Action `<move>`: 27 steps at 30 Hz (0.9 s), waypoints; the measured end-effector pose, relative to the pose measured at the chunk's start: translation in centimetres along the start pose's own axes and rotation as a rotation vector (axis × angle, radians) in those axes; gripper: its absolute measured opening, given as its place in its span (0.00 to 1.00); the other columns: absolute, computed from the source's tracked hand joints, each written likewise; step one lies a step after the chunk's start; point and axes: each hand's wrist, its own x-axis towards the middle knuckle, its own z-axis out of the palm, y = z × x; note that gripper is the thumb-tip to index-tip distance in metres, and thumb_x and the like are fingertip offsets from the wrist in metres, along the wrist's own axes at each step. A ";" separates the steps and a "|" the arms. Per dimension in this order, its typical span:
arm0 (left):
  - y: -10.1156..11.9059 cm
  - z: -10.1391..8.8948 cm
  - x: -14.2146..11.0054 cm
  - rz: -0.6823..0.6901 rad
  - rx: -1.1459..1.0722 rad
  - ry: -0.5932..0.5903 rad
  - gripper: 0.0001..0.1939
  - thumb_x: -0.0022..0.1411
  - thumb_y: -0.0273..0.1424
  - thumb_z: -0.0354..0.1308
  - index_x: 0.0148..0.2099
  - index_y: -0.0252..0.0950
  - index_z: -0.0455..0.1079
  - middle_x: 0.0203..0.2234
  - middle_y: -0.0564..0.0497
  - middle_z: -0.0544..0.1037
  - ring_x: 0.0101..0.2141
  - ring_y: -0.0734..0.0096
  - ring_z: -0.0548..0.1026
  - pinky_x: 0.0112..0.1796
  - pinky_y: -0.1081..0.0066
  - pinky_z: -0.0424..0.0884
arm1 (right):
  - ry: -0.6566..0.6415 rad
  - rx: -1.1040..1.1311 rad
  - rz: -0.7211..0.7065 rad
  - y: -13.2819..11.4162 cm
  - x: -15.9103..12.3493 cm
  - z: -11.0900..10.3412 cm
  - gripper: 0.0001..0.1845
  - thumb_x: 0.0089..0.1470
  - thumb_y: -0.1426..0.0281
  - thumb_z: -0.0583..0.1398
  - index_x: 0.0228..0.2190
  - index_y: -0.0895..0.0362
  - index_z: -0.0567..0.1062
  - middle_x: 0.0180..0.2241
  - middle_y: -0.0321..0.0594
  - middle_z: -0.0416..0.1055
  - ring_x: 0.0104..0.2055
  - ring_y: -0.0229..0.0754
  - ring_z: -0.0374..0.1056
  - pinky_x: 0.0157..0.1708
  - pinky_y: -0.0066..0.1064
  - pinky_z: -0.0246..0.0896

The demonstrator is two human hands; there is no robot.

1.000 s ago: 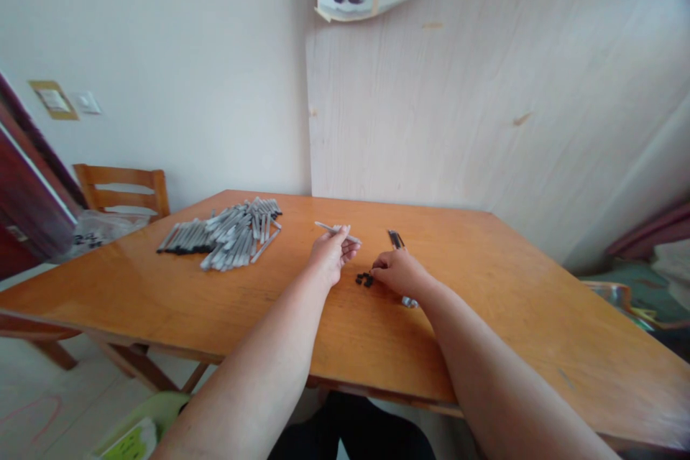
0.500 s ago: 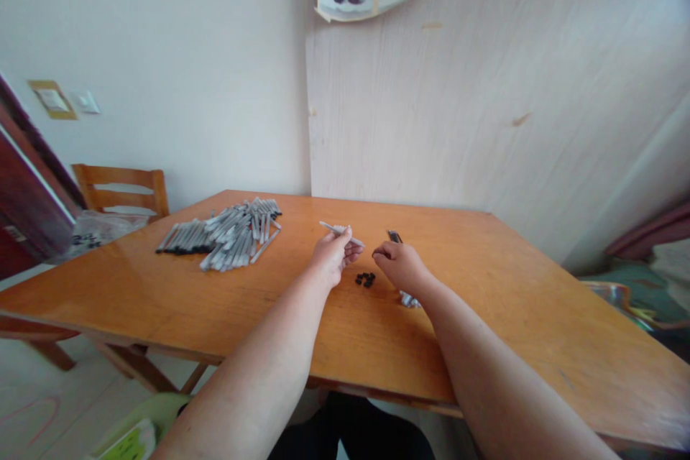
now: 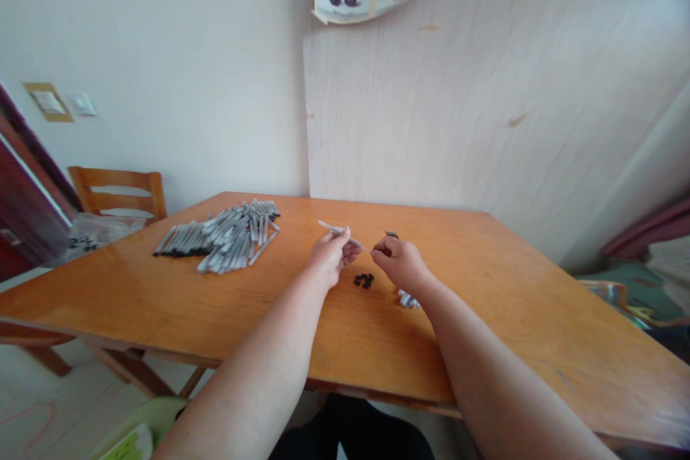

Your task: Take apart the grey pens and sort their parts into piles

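My left hand (image 3: 330, 259) is closed around a slim pale grey pen barrel (image 3: 325, 224), which slants down to the right. A thin pale sliver bridges the barrel's lower end and the fingertips of my right hand (image 3: 397, 260). Those fingers are pinched together; what they grip is too small to make out. Below and between the hands lies a small cluster of black caps or plugs (image 3: 364, 280). Small whitish pieces (image 3: 408, 300) lie under my right wrist, partly hidden by it. Behind my right hand, dark slender items (image 3: 392, 234) are mostly covered.
On the table's (image 3: 485, 316) left part is a large heap of grey pen barrels (image 3: 231, 233) with black ends. A wooden chair (image 3: 121, 190) stands beyond the left edge, with a clear plastic bag (image 3: 100, 230) of black bits near it. The wall (image 3: 404, 122) borders the table's far side.
The right fingertips now meet a thin pale sliver at the barrel's end, where a gap showed before. The left hand keeps its hold. The view has shifted slightly.
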 end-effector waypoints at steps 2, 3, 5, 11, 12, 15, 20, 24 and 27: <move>0.4 -0.4 0.4 0.050 -0.042 0.061 0.08 0.61 0.34 0.60 0.37 0.33 0.69 0.24 0.48 0.78 0.24 0.74 0.76 0.26 0.76 0.70 | -0.004 -0.001 -0.002 0.3 0.1 -0.3 0.08 0.51 0.67 0.57 0.26 0.56 0.75 0.24 0.35 0.72 0.27 0.36 0.64 0.27 0.26 0.51; 0.6 -0.7 0.6 0.079 -0.068 0.097 0.08 0.62 0.34 0.60 0.36 0.33 0.68 0.24 0.48 0.77 0.24 0.74 0.76 0.26 0.76 0.70 | -0.006 0.000 -0.004 0.5 0.1 -0.5 0.08 0.51 0.67 0.57 0.27 0.56 0.75 0.24 0.35 0.72 0.27 0.36 0.64 0.27 0.26 0.51; 1.2 -1.3 1.0 0.133 -0.119 0.183 0.08 0.62 0.33 0.59 0.35 0.33 0.67 0.22 0.49 0.77 0.23 0.74 0.76 0.25 0.77 0.69 | -0.015 0.005 -0.012 1.2 0.2 -0.8 0.08 0.51 0.67 0.57 0.27 0.56 0.75 0.24 0.35 0.71 0.27 0.36 0.63 0.27 0.26 0.50; 2.3 -2.8 1.9 0.227 -0.188 0.380 0.10 0.65 0.33 0.54 0.31 0.34 0.65 0.20 0.51 0.75 0.21 0.75 0.75 0.24 0.76 0.68 | -0.046 0.003 -0.034 3.4 0.8 -1.5 0.10 0.52 0.65 0.56 0.27 0.57 0.75 0.23 0.34 0.70 0.25 0.35 0.62 0.26 0.26 0.49; 2.4 -3.0 2.0 0.231 -0.191 0.389 0.10 0.65 0.33 0.54 0.31 0.34 0.65 0.20 0.51 0.74 0.21 0.75 0.75 0.24 0.76 0.68 | -0.030 -0.016 -0.015 3.6 0.9 -1.6 0.10 0.52 0.65 0.56 0.27 0.57 0.75 0.22 0.35 0.70 0.25 0.36 0.62 0.25 0.26 0.49; 2.1 -3.2 2.3 0.223 -0.167 0.394 0.10 0.65 0.33 0.53 0.32 0.34 0.65 0.20 0.51 0.74 0.21 0.74 0.75 0.25 0.75 0.69 | 0.071 -0.105 0.141 4.2 1.3 -2.2 0.13 0.52 0.62 0.56 0.28 0.56 0.76 0.23 0.37 0.71 0.26 0.37 0.63 0.25 0.26 0.49; 1.6 -3.1 2.5 0.220 -0.069 0.383 0.08 0.64 0.33 0.55 0.33 0.35 0.64 0.20 0.52 0.74 0.20 0.74 0.74 0.25 0.74 0.70 | 0.159 -0.234 0.441 5.1 1.5 -3.2 0.16 0.54 0.61 0.54 0.31 0.55 0.79 0.30 0.44 0.76 0.33 0.42 0.70 0.26 0.28 0.51; 1.3 -3.0 2.5 0.204 0.009 0.372 0.07 0.62 0.32 0.57 0.33 0.35 0.64 0.21 0.52 0.74 0.20 0.75 0.74 0.25 0.75 0.69 | 0.092 -0.300 0.571 5.4 1.3 -3.1 0.17 0.54 0.61 0.53 0.34 0.54 0.80 0.35 0.48 0.77 0.37 0.47 0.72 0.30 0.30 0.57; 1.1 -2.9 2.5 0.206 0.066 0.348 0.07 0.59 0.31 0.59 0.33 0.35 0.65 0.21 0.52 0.73 0.20 0.76 0.73 0.24 0.75 0.68 | 0.049 -0.322 0.620 5.6 1.2 -2.8 0.16 0.54 0.62 0.54 0.36 0.52 0.80 0.38 0.48 0.77 0.40 0.48 0.73 0.32 0.32 0.61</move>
